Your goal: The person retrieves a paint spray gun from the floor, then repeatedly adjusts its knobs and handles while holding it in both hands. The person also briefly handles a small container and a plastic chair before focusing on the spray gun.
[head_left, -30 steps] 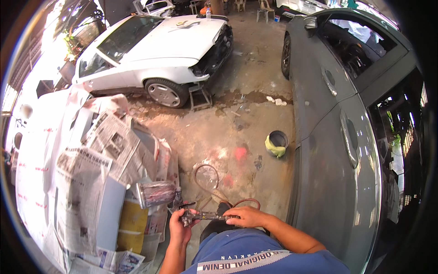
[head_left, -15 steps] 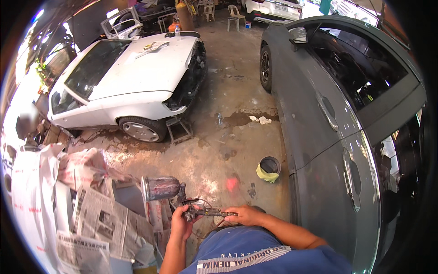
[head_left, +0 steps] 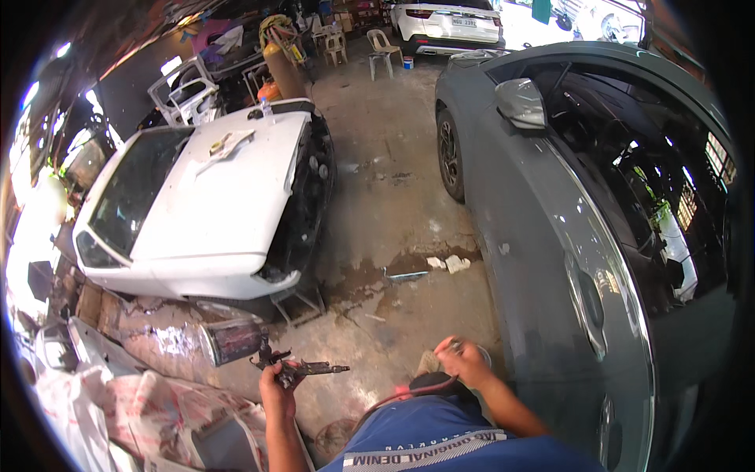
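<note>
A worn paint spray gun (head_left: 318, 367) is in my left hand (head_left: 278, 387), fingers wrapped round its body. Its dull metal paint cup (head_left: 234, 341) sticks out to the left, and the bare end of its handle points right. To the right of it, my right hand (head_left: 465, 363) is closed on the end of a reddish air hose (head_left: 425, 389). That hose runs across the front of my blue shirt. A gap separates the gun's handle from my right hand. The hose's metal fitting is mostly covered by my fingers.
A white car (head_left: 208, 204) with an open front stands at left, a grey car (head_left: 535, 259) close at right. Plastic-wrapped parts (head_left: 149, 417) lie lower left. White rags (head_left: 450, 263) rest on the concrete floor (head_left: 377, 212). Beyond are plastic chairs (head_left: 381, 49) and a white vehicle (head_left: 448, 27).
My right hand has come away from the gun's handle and moved right with the hose end. The gun has shifted slightly left. The view has tilted up and turned toward the grey car.
</note>
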`<control>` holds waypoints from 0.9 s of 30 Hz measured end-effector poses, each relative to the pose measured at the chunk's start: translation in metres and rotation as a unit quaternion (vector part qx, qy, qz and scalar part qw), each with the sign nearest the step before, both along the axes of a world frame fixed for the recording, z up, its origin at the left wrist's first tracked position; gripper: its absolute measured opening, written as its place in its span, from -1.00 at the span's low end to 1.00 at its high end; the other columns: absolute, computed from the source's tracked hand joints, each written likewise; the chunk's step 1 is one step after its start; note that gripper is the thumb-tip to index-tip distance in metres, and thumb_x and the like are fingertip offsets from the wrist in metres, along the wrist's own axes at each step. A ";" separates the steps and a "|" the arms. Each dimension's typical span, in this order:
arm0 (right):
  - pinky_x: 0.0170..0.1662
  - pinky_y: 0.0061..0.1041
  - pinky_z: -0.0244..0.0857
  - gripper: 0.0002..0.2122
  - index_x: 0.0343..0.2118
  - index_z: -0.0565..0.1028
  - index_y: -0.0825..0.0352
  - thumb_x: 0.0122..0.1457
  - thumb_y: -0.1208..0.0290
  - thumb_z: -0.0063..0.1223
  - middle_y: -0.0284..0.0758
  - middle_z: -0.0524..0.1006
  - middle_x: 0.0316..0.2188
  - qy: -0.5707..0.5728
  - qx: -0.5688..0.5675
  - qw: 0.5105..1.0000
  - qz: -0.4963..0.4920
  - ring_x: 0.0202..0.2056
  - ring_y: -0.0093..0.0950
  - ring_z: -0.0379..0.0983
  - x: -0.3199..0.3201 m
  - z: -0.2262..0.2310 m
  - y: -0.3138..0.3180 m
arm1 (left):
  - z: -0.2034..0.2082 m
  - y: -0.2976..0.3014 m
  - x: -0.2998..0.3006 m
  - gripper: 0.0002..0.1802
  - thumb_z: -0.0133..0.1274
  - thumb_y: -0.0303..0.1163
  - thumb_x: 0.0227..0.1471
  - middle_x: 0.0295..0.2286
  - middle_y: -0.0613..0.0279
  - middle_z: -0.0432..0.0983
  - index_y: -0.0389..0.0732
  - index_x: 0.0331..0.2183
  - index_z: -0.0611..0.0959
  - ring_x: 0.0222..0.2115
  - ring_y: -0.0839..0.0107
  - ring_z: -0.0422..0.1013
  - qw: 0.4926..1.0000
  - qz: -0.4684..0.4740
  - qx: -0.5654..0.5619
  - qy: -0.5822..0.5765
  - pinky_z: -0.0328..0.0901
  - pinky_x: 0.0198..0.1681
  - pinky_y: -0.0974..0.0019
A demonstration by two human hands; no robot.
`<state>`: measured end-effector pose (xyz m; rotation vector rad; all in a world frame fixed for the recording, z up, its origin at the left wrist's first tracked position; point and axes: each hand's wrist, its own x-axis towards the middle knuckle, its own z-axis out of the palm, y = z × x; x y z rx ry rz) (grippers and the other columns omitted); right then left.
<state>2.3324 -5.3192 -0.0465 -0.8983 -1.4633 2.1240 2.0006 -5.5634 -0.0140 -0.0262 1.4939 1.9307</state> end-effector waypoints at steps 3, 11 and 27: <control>-0.60 -0.65 0.09 -0.85 -0.25 0.49 0.27 0.30 0.31 0.13 -0.56 0.28 -0.64 0.114 -0.061 0.987 -0.098 -0.66 -0.75 0.14 -0.040 0.054 0.118 | 0.016 0.076 -0.028 -0.65 -0.08 -0.18 0.08 -0.37 0.10 0.62 -0.26 -0.36 0.65 -0.22 0.17 0.53 1.000 0.008 -0.004 0.000 0.37 -0.01 -0.04; -0.65 -0.66 0.01 -0.83 -0.13 0.41 0.28 0.35 0.31 0.05 -0.54 0.23 -0.62 0.213 0.051 0.947 -0.235 -0.68 -0.73 0.10 -0.166 0.186 0.380 | 0.021 0.274 -0.095 -0.63 -0.10 -0.21 0.08 -0.37 0.18 0.61 -0.19 -0.14 0.57 -0.22 0.21 0.52 0.999 0.016 0.018 -0.025 0.36 -0.03 -0.06; -0.11 -0.29 0.47 -0.69 -0.06 0.53 0.20 0.26 0.12 0.14 -0.38 0.54 -0.21 -0.219 0.321 0.920 -0.058 -0.29 -0.48 0.49 -0.440 -0.066 0.798 | -0.010 0.675 -0.361 -0.38 -0.04 -0.32 -0.05 -0.35 0.00 0.60 -0.32 0.09 0.41 -0.27 0.13 0.55 0.995 -0.091 0.003 0.045 0.43 -0.09 0.05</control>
